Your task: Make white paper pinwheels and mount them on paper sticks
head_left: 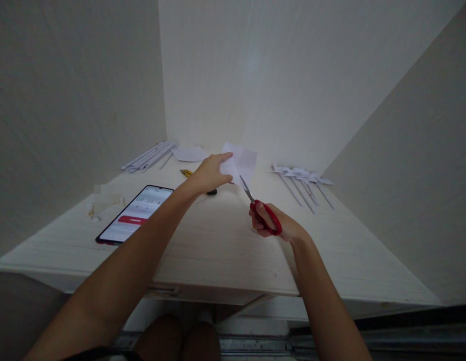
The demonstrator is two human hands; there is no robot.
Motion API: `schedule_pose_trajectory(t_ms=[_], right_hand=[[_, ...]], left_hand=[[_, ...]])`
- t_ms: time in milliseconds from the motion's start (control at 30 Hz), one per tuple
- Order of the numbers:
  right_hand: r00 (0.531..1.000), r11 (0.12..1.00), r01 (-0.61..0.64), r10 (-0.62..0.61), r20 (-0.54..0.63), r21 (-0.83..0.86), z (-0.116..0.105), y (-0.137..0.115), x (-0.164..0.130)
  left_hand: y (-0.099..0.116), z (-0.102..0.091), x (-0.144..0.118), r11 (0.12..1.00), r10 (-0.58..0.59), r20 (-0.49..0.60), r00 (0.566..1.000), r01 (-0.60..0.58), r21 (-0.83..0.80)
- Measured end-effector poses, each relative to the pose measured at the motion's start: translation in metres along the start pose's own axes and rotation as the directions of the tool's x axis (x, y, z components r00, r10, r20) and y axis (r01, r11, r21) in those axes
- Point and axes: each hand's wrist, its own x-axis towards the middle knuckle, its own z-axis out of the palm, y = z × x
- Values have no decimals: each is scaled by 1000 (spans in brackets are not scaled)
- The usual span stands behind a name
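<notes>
**Mia:** Holding tight! See the right hand (278, 225)? Its fingers go through the red handles of the scissors (261, 208), and they are closed around them.

**Ben:** And the other hand?

**Mia:** That left hand (210, 173) pinches a white piece of paper (242, 163) by its near edge. Thumb and fingers are shut on it, and the paper sticks up a bit off the desk.

**Ben:** Where are the scissors next to the paper?

**Mia:** The blades point up at the paper's bottom edge, and the tips are right at it. I cannot tell if the blades are apart or together.

**Ben:** What is the biggest thing here?

**Mia:** The pale wood desk (217, 250). White walls stand close on three sides of it. Both hands are over the middle of it.

**Ben:** What comes next in size?

**Mia:** A phone (137, 215) lies flat on the left with its screen lit. Far back on the left is a bunch of white paper rolls (150, 156), with a flat white sheet (189, 154) just beside them.

**Ben:** And on the right?

**Mia:** A row of little paper flags on sticks (302, 183), well apart from the hands.

**Ben:** Anything smaller?

**Mia:** A small yellow thing (186, 173) near the left hand, and a small dark thing (212, 191) under that hand. They are too small to tell what they are.
</notes>
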Motion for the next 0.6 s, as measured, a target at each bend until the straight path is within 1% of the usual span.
schedule_pose_trajectory(t_ms=[133,467,600], right_hand=[[1000,1000,0,0,-6,1,0,1,0],[999,994,15,-20,-37,-107,-1,2,-1],[999,991,19,-23,-32,-134,-1,3,-1]], left_hand=[[-1,1,0,1000,10,-12,1000,-10,5],[-2,2,0,1000,12,-13,1000,-12,-7],[-3,2,1,1000,23,-7,1000,-23,1]])
